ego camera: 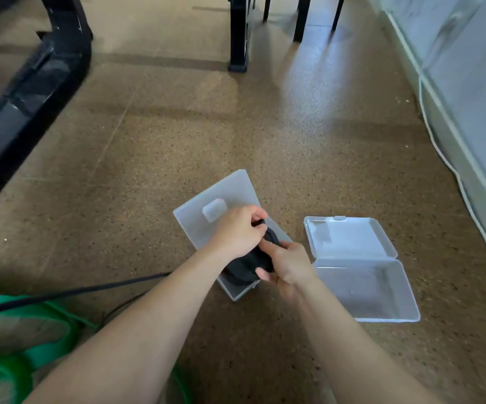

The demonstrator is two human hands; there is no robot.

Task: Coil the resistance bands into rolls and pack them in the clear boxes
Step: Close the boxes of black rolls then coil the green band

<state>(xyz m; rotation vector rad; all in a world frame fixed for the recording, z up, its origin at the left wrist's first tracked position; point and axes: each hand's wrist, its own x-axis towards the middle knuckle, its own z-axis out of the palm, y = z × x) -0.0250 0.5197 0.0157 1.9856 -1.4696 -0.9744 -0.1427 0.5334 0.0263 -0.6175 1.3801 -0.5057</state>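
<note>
Head view, looking down at the floor [177, 135]: 2 hands are on the black band roll [247, 266], which hangs right over the base of the left clear box [233, 188]. The left hand [237, 233] pinches the top edge of the coil with curled fingers. The right hand [287, 265] presses its thumb on the coil's face and hooks its fingers underneath. Each grip is clamped on the roll, and I'd say that's to stop the rubber springing open.

A loose tail [90, 290] runs out from under the left forearm toward the left edge. It seems to belong to this band, so my read is the coiling isn't done and that length needs winding in before the roll will sit in the base.

The box lid lies folded flat on the far side, with a small white label [214, 209] on it, which leaves the base free for a straight drop-in. The right clear box [367, 290] sits just beside it, lid laid back too, with nothing in it that I can see. It is presumably waiting for the green bands [52, 330] heaped by the left elbow. A white cable [440, 153] runs along the wall, well apart.

The risk, as I judge it: release 1 hand and the coil unwinds.
</note>
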